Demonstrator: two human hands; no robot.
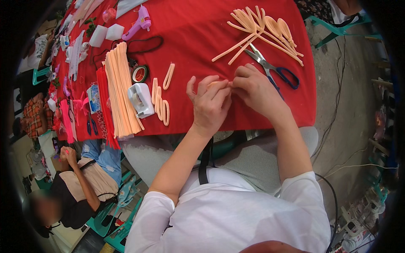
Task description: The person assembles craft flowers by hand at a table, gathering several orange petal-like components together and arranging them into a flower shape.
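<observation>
My left hand (210, 102) and my right hand (257, 88) meet at the fingertips over the red tablecloth. Between them they pinch a small peach chenille stem piece (214, 84), mostly covered by the fingers. Beyond my right hand lie blue-handled scissors (267, 64) with the blades spread, partly under that hand. A cluster of looped peach chenille stems (253, 27) rests past the scissors. To the left of my left hand are several folded peach loops (160, 101), with one separate folded loop (169, 76) above them.
A white tape dispenser (141, 100), green tape roll (139, 74), long peach chenille bundle (120, 91) and red stems (106, 107) lie leftward. A purple glue gun (139, 22) and white foam blocks (98, 36) sit farther off. A seated person (85, 180) is at the left.
</observation>
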